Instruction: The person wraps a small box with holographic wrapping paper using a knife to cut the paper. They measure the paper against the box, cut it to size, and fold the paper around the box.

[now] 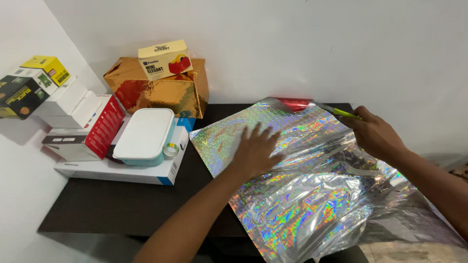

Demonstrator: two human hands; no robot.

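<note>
- My left hand (254, 148) lies flat, fingers spread, on the holographic wrapping sheet (312, 195), and I judge it is there to pin the slippery foil to the dark table (126, 204) so it cannot slide or curl.
- My right hand (375, 134) is closed around a yellow-green tool (341, 111) at the far right edge of the sheet; it looks like scissors or a cutter, but only the slim tip shows, so I cannot say which.
- The tip points toward the back of the sheet, near a small red patch of foil (295, 103) that curls up by the wall.
- The sheet spreads from the middle of the table toward me and hangs over the near edge on my right; its near part is crumpled, while the part under my left palm lies smooth.
- So the sheet sits under my left hand and just beside and below my right, with both hands well apart on its far half.
- Away to the left, clear of the work, a box wrapped in gold foil (161, 90) stands against the wall with a small cream tape-dispenser carton (165, 59) on top.
- In front of it a white-and-teal case (145, 136) rests on a flat white box (122, 170), with a small roll of clear tape (171, 150) touching its right corner.
- More cartons (44, 92) are stacked in the corner, well apart from my hands.
</note>
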